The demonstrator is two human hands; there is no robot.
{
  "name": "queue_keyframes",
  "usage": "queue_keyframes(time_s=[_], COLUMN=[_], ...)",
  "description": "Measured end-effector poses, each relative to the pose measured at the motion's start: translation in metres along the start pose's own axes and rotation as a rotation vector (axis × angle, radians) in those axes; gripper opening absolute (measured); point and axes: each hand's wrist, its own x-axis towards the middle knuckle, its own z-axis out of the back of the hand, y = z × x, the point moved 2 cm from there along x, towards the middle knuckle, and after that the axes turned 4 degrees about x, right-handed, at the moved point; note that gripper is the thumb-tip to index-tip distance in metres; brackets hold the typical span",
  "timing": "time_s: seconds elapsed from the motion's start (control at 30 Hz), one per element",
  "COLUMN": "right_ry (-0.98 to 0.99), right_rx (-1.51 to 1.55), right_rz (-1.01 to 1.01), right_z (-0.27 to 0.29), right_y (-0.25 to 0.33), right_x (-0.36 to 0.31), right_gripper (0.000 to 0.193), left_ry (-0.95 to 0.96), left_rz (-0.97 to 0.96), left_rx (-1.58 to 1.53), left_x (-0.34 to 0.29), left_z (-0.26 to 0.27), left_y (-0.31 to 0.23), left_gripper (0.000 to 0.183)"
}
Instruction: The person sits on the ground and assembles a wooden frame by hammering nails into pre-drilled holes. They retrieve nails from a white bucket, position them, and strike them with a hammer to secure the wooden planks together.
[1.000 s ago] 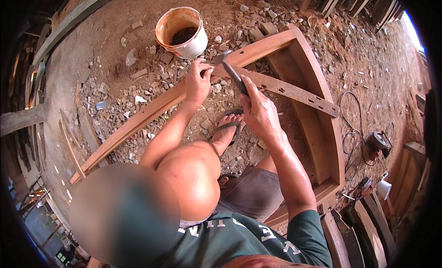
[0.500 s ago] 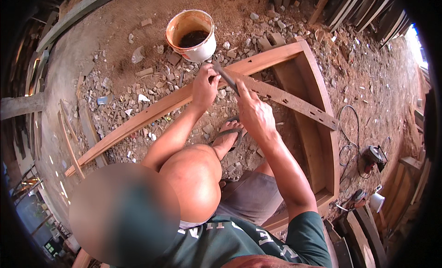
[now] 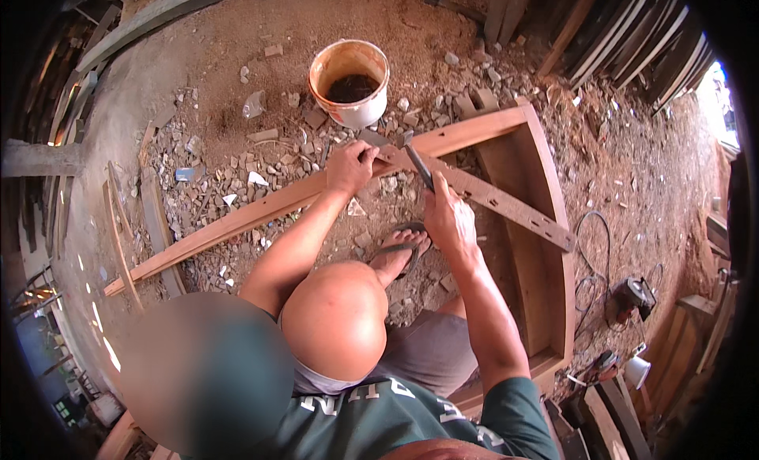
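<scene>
Knee (image 3: 336,326), bare and bent, shows at the lower middle of the view. Past it, right of centre, the right hand (image 3: 452,223) has its grip clenched round a hammer (image 3: 421,166), dark-handled and tilted, its head toward the upper middle. Just left, the left hand (image 3: 349,169) curls its fingers at the left end of a slotted strip (image 3: 514,208); whether that grip is grasping anything, I cannot tell. The strip, flat, brown and dusty-looking, slants from upper centre down to the right, pierced by dark, elongated holes. It spans a reddish-brown wooden frame (image 3: 481,129), whose long beam climbs from lower left to upper right and meets a deep, curved side. Beyond, at upper centre, a stained white bucket (image 3: 368,113) with dark contents stands on littered ground; boards (image 3: 632,41) lean at upper right.
</scene>
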Motion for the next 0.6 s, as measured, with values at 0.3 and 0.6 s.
queue_keyframes(time_s=[0.3, 0.6], right_ry=[0.098, -0.125], right_rx=[-0.005, 0.150], right_rz=[-0.103, 0.068], right_z=[-0.007, -0.012], right_y=[0.000, 0.008], right_x=[-0.004, -0.021], right_gripper=[0.017, 0.018], left_ry=[0.051, 0.034], left_rz=[0.044, 0.024], left_rx=[0.049, 0.033], left_x=[0.007, 0.004], left_z=[-0.004, -0.003], left_y=[-0.012, -0.013], left_gripper=[0.023, 0.022])
